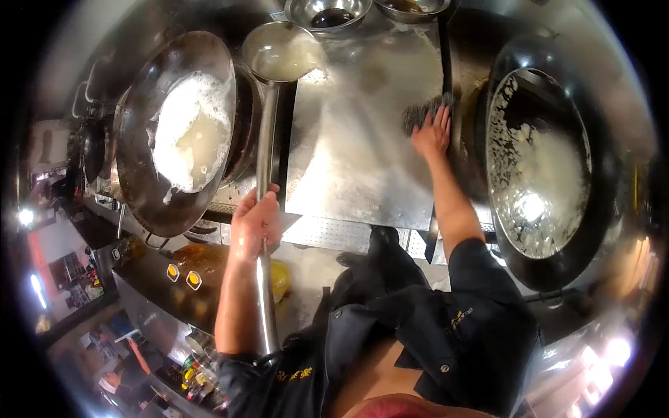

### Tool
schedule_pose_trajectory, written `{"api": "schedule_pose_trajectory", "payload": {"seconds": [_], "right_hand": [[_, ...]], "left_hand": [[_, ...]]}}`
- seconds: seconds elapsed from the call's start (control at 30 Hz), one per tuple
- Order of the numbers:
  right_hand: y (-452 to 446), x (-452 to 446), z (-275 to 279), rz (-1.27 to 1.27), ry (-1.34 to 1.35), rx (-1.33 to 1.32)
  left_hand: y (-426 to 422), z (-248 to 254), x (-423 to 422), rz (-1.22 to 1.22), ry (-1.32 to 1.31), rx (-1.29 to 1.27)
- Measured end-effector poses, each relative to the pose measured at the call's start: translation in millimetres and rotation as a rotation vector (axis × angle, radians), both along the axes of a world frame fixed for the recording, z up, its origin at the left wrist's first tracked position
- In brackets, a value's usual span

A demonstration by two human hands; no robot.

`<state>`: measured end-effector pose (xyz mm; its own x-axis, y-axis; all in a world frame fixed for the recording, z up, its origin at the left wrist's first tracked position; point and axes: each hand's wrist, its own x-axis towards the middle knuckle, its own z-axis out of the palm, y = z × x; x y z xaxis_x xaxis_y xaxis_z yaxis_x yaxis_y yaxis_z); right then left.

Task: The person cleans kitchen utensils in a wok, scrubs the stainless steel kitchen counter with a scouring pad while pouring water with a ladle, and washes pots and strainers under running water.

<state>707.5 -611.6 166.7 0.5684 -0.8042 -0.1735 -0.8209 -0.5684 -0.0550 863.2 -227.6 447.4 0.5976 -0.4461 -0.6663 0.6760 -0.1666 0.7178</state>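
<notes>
My left hand (256, 219) is wrapped round the long metal handle of a large ladle (267, 146). The ladle's round bowl lies at the far end, over the left edge of the steel worktop (355, 132), with some cloudy liquid in it. My right hand (432, 132) presses a dark, fuzzy steel wool scrubber (420, 115) onto the right edge of the worktop. Its fingers lie over the scrubber and partly hide it. The worktop looks wet and shiny.
A wok (167, 216) with foamy whitish liquid stands on the left, tilted in view. On the right is another wok (606, 174) with cloudy, bubbly liquid. Two metal bowls (296, 14) with dark contents sit at the back. Another person (122, 373) is at lower left.
</notes>
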Motion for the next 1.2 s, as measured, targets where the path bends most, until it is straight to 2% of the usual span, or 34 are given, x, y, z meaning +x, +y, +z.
{"api": "schedule_pose_trajectory", "payload": {"seconds": [0.1,0.17,0.2,0.27,0.33,0.43,0.47,0.5,0.57,0.63,0.67,0.73,0.77,0.8,0.87,0.93,1.0,1.07,1.13,1.2], "right_hand": [[-51,71,-6,0.015,-0.042,-0.034],[-47,122,-5,0.216,0.030,-0.036],[-33,134,-9,0.215,0.034,-0.029],[-3,140,-10,0.673,-0.087,0.115],[-11,113,-13,0.626,-0.091,0.136],[-53,94,-7,0.369,0.078,-0.095],[-78,101,-24,0.241,-0.024,-0.075],[-97,125,-11,0.181,0.000,0.010],[-110,195,-13,0.279,0.065,0.020],[-72,263,-32,0.446,-0.095,0.034],[-43,281,-33,0.554,-0.091,0.045],[16,319,-33,0.772,-0.090,0.070],[34,320,-22,0.911,-0.060,-0.003],[33,319,-24,0.964,-0.162,0.024],[3,313,-8,0.857,-0.089,0.021],[-60,299,-39,0.582,-0.208,0.059],[-116,248,-13,0.399,0.047,-0.051],[-170,186,-7,0.076,0.098,-0.051],[-184,142,-21,0.017,0.112,-0.098],[-159,118,-26,-0.038,0.084,-0.130]], "left_hand": [[-13,-11,-2,-0.060,0.004,0.094],[-16,-23,-3,-0.080,0.058,0.082],[-18,-28,-4,-0.082,0.063,0.088],[-20,-39,-4,-0.125,0.015,0.245],[-4,-52,-5,-0.169,0.034,0.206],[17,-58,-16,-0.135,0.043,0.240],[26,-60,-20,-0.170,0.016,0.222],[39,-71,-27,-0.185,-0.018,0.233],[49,-69,-39,-0.150,0.015,0.237],[57,-64,-51,-0.117,0.070,0.231],[60,-63,-60,-0.111,0.071,0.234],[68,-62,-77,0.084,0.187,0.187],[75,-66,-84,0.030,0.136,0.197],[79,-66,-87,0.019,0.141,0.192],[86,-65,-94,0.014,0.183,0.270],[92,-61,-98,0.029,0.195,0.284],[94,-67,-100,0.085,0.208,0.294],[88,-70,-106,0.102,0.209,0.243],[94,-71,-112,0.125,0.211,0.217],[104,-85,-119,0.085,0.162,0.246]]}}
